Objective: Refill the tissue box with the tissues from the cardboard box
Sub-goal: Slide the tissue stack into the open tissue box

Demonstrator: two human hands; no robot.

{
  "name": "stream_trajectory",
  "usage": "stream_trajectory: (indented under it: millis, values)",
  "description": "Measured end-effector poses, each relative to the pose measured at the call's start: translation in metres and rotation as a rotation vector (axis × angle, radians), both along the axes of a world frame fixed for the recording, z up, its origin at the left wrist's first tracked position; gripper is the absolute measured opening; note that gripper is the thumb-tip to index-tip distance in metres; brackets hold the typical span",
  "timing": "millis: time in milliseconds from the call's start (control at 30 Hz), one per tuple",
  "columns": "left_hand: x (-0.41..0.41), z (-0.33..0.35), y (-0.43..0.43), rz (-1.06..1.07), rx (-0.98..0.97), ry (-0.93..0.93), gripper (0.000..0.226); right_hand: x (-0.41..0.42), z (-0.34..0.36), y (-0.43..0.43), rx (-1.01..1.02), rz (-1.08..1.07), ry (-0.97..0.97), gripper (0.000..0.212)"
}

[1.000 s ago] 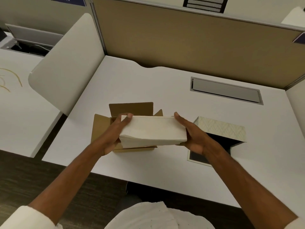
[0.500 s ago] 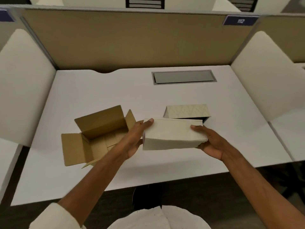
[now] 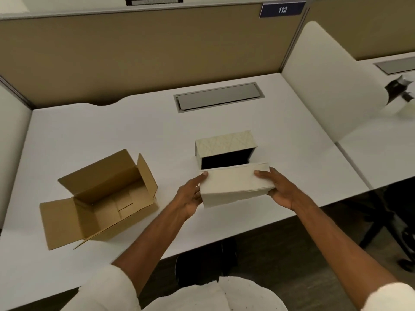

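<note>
A thick stack of white tissues point(image 3: 235, 184) is held between my left hand point(image 3: 190, 196) at its left end and my right hand point(image 3: 278, 189) at its right end. The stack hovers just in front of the cream patterned tissue box point(image 3: 224, 142), which lies with its dark open side facing me. The stack's far edge overlaps the lower rim of that opening. The brown cardboard box point(image 3: 101, 198) stands at the left on the desk, flaps spread, with nothing visible inside.
The white desk point(image 3: 112, 131) has a grey cable hatch point(image 3: 219, 96) at the back, tan partition behind, and white side dividers left and right point(image 3: 332, 90). The desk's front edge runs just under my forearms. A chair base shows at lower right.
Both hands carried the tissue stack from above the cardboard box rightward and forward to the tissue box's opening. The view also swung right.
</note>
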State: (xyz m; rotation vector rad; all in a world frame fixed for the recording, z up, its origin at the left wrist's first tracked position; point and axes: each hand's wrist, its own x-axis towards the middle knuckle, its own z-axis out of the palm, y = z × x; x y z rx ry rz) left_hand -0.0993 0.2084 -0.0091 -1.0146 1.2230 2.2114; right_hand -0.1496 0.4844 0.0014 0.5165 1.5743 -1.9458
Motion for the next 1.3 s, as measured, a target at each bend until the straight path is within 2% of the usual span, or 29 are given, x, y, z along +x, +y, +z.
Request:
stream_trajectory:
  millis: [100,267,467,700,900,1100,1300]
  values:
    - [-0.013,-0.021,0.021,0.018,-0.006,-0.050,0.053,-0.020,-0.019,0.014,0.010,-0.002,-0.017,0.061]
    - [-0.032,-0.048,0.046,0.111,-0.046,-0.106,0.053,-0.057,-0.050,0.030,0.025,0.088,-0.063,0.054]
    - [-0.053,-0.061,0.066,0.207,-0.138,-0.068,0.050,-0.095,-0.074,0.037,0.023,0.207,-0.086,0.022]
    - [-0.067,-0.077,0.054,0.209,-0.320,-0.071,0.040,-0.104,-0.094,0.016,0.030,0.217,-0.094,0.043]
    - [-0.071,-0.085,0.054,0.173,-0.326,-0.074,0.013,-0.110,-0.107,0.006,0.135,0.192,-0.057,0.053]
    - [-0.072,-0.093,0.062,0.099,-0.383,-0.073,0.018,-0.111,-0.115,0.009,0.267,0.220,-0.031,0.052]
    - [-0.074,-0.095,0.065,0.025,-0.433,-0.067,0.040,-0.110,-0.112,0.007,0.294,0.207,-0.049,0.046]
